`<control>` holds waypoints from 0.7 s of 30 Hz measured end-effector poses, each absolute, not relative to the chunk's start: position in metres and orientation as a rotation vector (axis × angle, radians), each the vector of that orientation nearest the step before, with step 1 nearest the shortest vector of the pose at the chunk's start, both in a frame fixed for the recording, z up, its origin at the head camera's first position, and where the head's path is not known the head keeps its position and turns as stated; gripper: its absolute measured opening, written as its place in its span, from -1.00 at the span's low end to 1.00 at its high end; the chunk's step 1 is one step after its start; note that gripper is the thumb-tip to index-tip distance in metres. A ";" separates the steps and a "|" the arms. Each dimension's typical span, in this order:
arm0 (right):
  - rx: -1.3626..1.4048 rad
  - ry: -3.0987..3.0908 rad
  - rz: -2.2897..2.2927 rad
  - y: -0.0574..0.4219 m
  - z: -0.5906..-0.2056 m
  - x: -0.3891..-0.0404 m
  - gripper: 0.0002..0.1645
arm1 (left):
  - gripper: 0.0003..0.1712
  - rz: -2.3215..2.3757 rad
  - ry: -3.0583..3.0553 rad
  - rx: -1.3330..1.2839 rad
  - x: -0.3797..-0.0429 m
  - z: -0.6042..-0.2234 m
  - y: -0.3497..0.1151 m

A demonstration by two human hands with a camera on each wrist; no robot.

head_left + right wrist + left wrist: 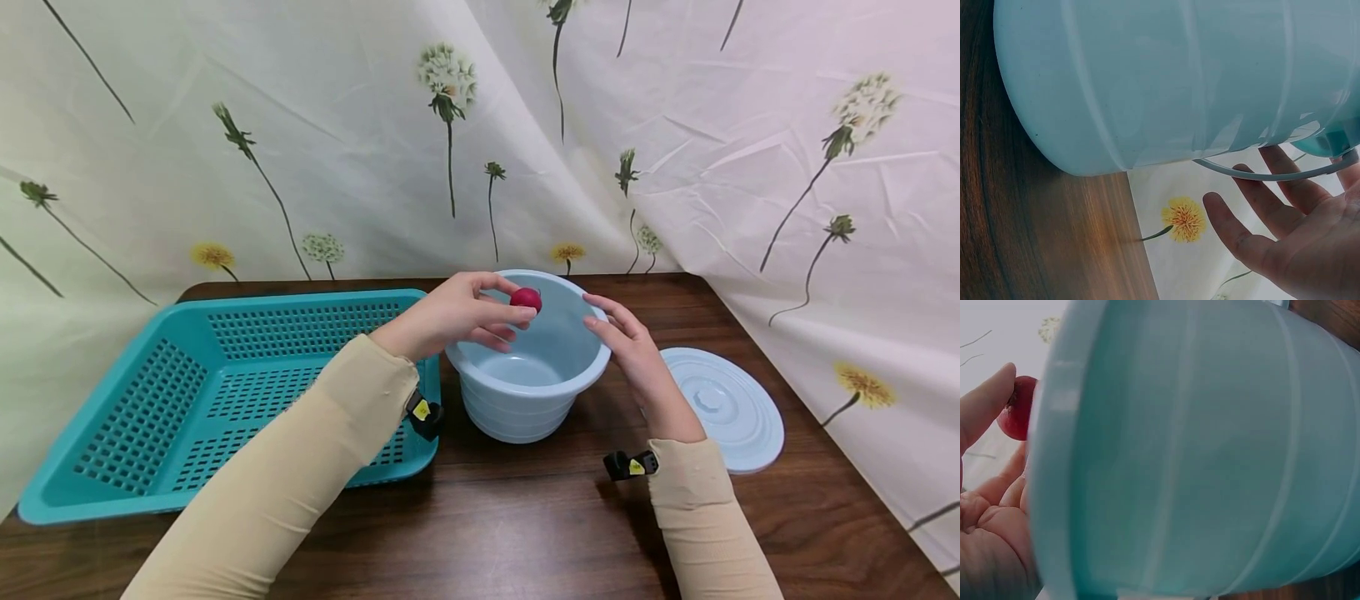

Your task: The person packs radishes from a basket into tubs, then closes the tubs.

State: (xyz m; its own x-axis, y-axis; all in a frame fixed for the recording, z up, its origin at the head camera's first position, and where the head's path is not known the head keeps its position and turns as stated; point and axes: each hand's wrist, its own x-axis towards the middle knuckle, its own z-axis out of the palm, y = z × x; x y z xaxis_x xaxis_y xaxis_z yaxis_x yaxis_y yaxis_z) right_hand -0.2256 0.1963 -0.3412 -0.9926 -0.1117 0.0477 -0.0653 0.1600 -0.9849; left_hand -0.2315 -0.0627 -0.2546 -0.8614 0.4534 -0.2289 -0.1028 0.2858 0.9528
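A small round red radish (526, 299) is pinched between the thumb and fingers of my left hand (465, 312), over the light blue plastic bucket (517, 410). In the left wrist view the radish (1020, 409) shows beside the bucket's rim, which hides part of it. My right hand (637, 358) holds the bucket's right rim, with thumb and forefinger over the edge. The right wrist view has its other fingers (1235, 228) spread along the outside wall, near the thin curved handle (1260, 175). The bucket stands upright, and its visible floor is bare.
A teal plastic basket (225, 504) with perforated sides stands to the left, close beside the bucket. On the right lies a round light blue lid (731, 408), partly behind my right wrist. A flower-printed cloth (360, 167) hangs behind the brown wooden table (510, 525).
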 end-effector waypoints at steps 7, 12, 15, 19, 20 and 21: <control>-0.171 2.367 -1.986 0.197 -0.340 -0.226 -0.40 | -0.48 1.614 2.075 0.310 -0.233 -0.260 -0.057; -0.174 2.370 -1.985 0.197 -0.341 -0.225 -0.39 | -0.49 1.619 2.083 0.303 -0.233 -0.263 -0.056; -0.176 2.371 -1.982 0.197 -0.340 -0.225 -0.39 | -0.49 1.617 2.086 0.313 -0.234 -0.264 -0.056; -0.175 2.373 -1.984 0.197 -0.340 -0.225 -0.40 | -0.49 1.620 2.078 0.318 -0.235 -0.264 -0.056; -0.175 2.374 -1.985 0.197 -0.340 -0.225 -0.41 | -0.48 1.619 2.078 0.317 -0.235 -0.264 -0.056; -0.180 2.375 -1.984 0.197 -0.340 -0.225 -0.40 | -0.48 1.618 2.079 0.316 -0.235 -0.265 -0.056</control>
